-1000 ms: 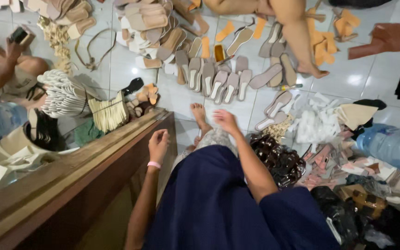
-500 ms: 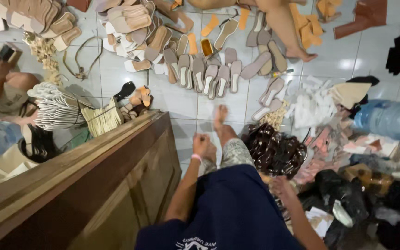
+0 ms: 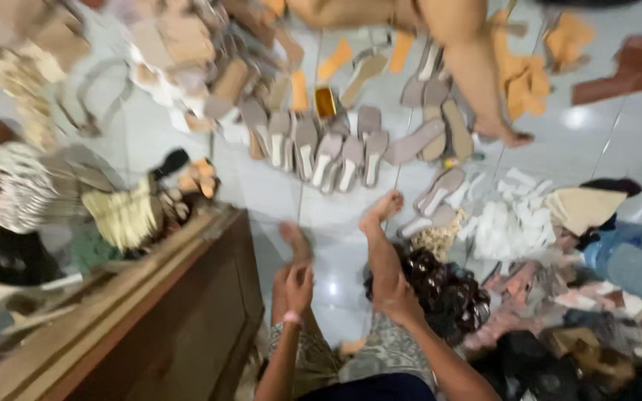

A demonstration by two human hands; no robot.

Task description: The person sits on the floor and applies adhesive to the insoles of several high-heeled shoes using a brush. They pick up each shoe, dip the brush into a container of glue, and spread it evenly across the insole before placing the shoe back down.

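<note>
Left of our left hand (image 3: 299, 286): a brown wooden cabinet (image 3: 165, 327), top edge running diagonally, lower end cut off by the frame. Beyond it, a pale yellow fringed bundle (image 3: 122, 215) and striped fabric (image 3: 27, 189), both smeared by motion blur.

Left hand rests on our left shin (image 3: 285, 293), fingers loosely curled over it, gripping nothing we can see. A pink band (image 3: 292, 319) sits on that wrist.

Right hand (image 3: 395, 297) lies on our right leg (image 3: 380, 252), fingers bent over it; the blur hides whether it clasps anything. That leg's long axis runs away from us, foot (image 3: 386, 206) pointing up-frame at the floor tiles.

Just right of the right hand: a heap of dark brown glossy sandal parts (image 3: 443, 293), touching the leg. Further right, pink pieces (image 3: 514, 308) and a white pile (image 3: 510, 226), details unreadable.

Well beyond both hands: a row of grey-beige soles (image 3: 328, 152), long axes pointing away from us, and a small yellow box-shaped thing (image 3: 325, 102); label not legible.

Top: another person's bare leg (image 3: 469, 74), cut off by the edge. Far right: a denim sleeve or leg (image 3: 633, 260), cut off.
</note>
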